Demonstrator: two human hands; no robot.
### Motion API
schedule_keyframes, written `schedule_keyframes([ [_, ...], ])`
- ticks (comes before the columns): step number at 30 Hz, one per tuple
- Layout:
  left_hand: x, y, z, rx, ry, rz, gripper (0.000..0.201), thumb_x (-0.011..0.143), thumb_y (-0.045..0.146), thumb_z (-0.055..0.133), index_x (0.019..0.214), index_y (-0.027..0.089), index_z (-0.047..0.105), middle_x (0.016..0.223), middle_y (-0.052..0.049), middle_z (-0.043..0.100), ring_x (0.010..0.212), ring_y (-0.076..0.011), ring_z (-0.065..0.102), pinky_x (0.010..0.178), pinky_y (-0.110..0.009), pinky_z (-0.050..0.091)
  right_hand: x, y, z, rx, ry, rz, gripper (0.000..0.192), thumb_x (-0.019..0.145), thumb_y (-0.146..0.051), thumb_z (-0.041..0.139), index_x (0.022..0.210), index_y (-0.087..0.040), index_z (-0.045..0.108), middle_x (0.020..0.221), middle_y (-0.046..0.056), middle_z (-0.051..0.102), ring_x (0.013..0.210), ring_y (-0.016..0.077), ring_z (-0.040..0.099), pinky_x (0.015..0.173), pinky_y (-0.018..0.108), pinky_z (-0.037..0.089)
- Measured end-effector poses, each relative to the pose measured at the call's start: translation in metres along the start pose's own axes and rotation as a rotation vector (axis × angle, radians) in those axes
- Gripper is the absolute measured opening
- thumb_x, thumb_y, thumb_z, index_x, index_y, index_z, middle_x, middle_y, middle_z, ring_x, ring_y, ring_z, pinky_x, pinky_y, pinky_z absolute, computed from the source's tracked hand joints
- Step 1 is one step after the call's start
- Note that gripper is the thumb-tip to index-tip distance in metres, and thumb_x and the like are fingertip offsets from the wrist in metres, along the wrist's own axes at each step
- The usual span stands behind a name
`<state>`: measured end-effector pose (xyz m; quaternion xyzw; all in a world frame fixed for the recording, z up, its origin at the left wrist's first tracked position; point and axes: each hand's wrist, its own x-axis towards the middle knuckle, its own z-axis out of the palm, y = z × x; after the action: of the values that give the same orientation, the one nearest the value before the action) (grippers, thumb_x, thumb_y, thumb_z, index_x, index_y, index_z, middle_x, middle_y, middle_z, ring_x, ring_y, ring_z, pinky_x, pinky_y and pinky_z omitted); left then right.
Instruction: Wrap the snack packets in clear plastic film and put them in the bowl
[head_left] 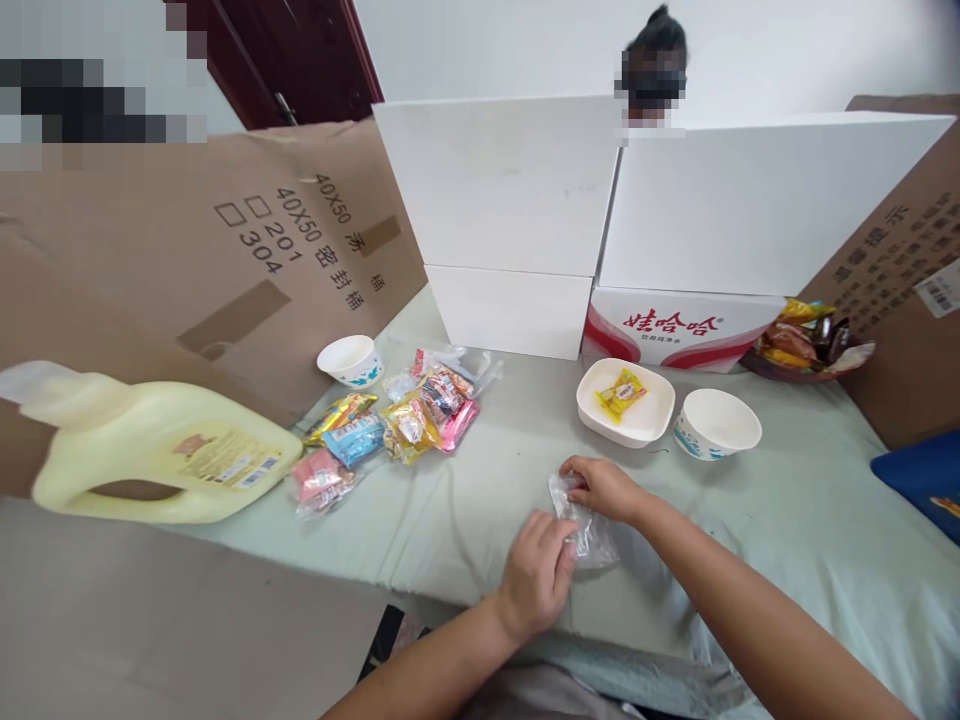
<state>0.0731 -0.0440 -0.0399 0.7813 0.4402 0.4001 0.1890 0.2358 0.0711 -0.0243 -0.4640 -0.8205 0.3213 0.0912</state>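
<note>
A crumpled clear plastic bag (595, 540) lies on the cloth near the front edge, between my two hands. My left hand (538, 568) is closed on its left side, thumb and fingers pinching the plastic. At the bag's upper part, my right hand (606, 487) has its fingers curled and closed on the film. Just beyond, a white square bowl (651, 430) holds one yellow-wrapped snack (622, 394). To its right stands a white paper bowl (718, 424) with a blue pattern. Several packaged snacks (411, 426) are piled to the left of my hands.
A large yellow detergent bottle (172, 425) lies on its side at left. Behind it stands a brown carton (187, 230); another paper bowl (351, 362) sits nearby. White boxes (510, 190) form a wall at the back, with a person's head above. A snack basket (814, 370) stands at right.
</note>
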Motion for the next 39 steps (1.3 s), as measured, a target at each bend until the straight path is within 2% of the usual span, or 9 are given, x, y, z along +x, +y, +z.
schedule_keyframes([
  [5, 0.038, -0.019, -0.012, 0.070, -0.176, 0.084, 0.015, 0.093, 0.019, 0.049, 0.085, 0.019, 0.062, 0.090, -0.006, 0.063, 0.093, -0.0220, 0.054, 0.084, -0.037, 0.045, -0.001, 0.004, 0.002, -0.050, 0.046, -0.042, 0.031, 0.074, -0.013, 0.067, 0.104, -0.020, 0.065, 0.078, -0.002, 0.066, 0.068, 0.0123, 0.060, 0.063, 0.022, 0.043],
  [9, 0.045, -0.040, -0.002, 0.164, -0.321, 0.092, 0.008, 0.086, 0.022, 0.062, 0.079, 0.019, 0.064, 0.094, -0.006, 0.063, 0.099, -0.0228, 0.054, 0.088, -0.038, 0.044, -0.018, -0.002, -0.007, -0.139, 0.213, -0.051, 0.030, 0.083, -0.011, 0.056, 0.112, -0.017, 0.062, 0.108, 0.010, 0.065, 0.094, 0.0205, 0.062, 0.082, 0.035, 0.049],
  [13, 0.038, -0.046, 0.003, 0.179, -0.308, 0.078, 0.014, 0.086, 0.017, 0.061, 0.099, 0.020, 0.065, 0.110, -0.007, 0.063, 0.107, -0.0230, 0.052, 0.093, -0.039, 0.043, -0.062, -0.007, 0.002, -0.300, 0.311, -0.247, 0.030, 0.093, -0.022, 0.049, 0.121, -0.018, 0.059, 0.129, 0.013, 0.057, 0.125, 0.0262, 0.047, 0.104, 0.045, 0.038],
  [16, 0.036, -0.044, 0.002, 0.212, -0.323, 0.105, 0.032, 0.088, 0.012, 0.053, 0.116, 0.023, 0.062, 0.124, -0.007, 0.060, 0.114, -0.0234, 0.049, 0.098, -0.041, 0.040, -0.105, -0.004, 0.032, -0.522, 0.264, -0.461, 0.052, 0.091, -0.041, 0.055, 0.136, -0.015, 0.048, 0.142, 0.013, 0.049, 0.136, 0.0285, 0.036, 0.107, 0.045, 0.035],
  [19, 0.037, -0.042, 0.001, 0.270, -0.355, 0.111, 0.036, 0.089, 0.014, 0.051, 0.122, 0.026, 0.061, 0.130, -0.006, 0.057, 0.117, -0.0246, 0.047, 0.098, -0.043, 0.040, -0.144, -0.004, 0.061, -0.643, 0.295, -0.371, 0.073, 0.085, -0.045, 0.061, 0.143, -0.007, 0.038, 0.147, 0.017, 0.042, 0.137, 0.0315, 0.034, 0.106, 0.045, 0.035],
  [22, 0.038, -0.041, 0.002, 0.303, -0.369, 0.107, 0.035, 0.090, 0.018, 0.054, 0.123, 0.028, 0.061, 0.131, -0.006, 0.056, 0.116, -0.0256, 0.046, 0.097, -0.045, 0.040, -0.168, -0.011, 0.068, -0.619, 0.309, -0.320, 0.062, 0.085, -0.039, 0.062, 0.138, -0.012, 0.046, 0.139, 0.015, 0.052, 0.127, 0.0297, 0.046, 0.100, 0.042, 0.040],
  [27, 0.036, -0.043, 0.004, 0.284, -0.351, 0.146, 0.032, 0.090, 0.021, 0.056, 0.121, 0.026, 0.061, 0.128, -0.007, 0.057, 0.117, -0.0261, 0.047, 0.098, -0.045, 0.040, -0.156, -0.017, 0.049, -0.441, 0.350, -0.234, 0.033, 0.091, -0.024, 0.053, 0.124, -0.019, 0.056, 0.123, 0.011, 0.060, 0.110, 0.0247, 0.054, 0.094, 0.041, 0.043],
  [32, 0.036, -0.045, 0.002, 0.174, -0.314, 0.209, 0.017, 0.088, 0.019, 0.058, 0.104, 0.022, 0.066, 0.116, -0.007, 0.064, 0.115, -0.0226, 0.052, 0.100, -0.041, 0.038, -0.125, -0.007, 0.049, -0.407, 0.331, -0.326, 0.019, 0.092, -0.015, 0.050, 0.106, -0.019, 0.061, 0.101, 0.007, 0.065, 0.094, 0.0220, 0.057, 0.086, 0.039, 0.045],
  [39, 0.038, -0.041, -0.003, 0.004, -0.431, 0.224, 0.029, 0.086, 0.019, 0.057, 0.115, 0.022, 0.059, 0.112, -0.006, 0.069, 0.113, -0.0206, 0.058, 0.102, -0.040, 0.037, -0.126, -0.016, 0.042, -0.353, 0.223, -0.422, 0.023, 0.093, -0.011, 0.040, 0.101, -0.019, 0.060, 0.097, 0.007, 0.065, 0.095, 0.0208, 0.058, 0.092, 0.039, 0.042],
])
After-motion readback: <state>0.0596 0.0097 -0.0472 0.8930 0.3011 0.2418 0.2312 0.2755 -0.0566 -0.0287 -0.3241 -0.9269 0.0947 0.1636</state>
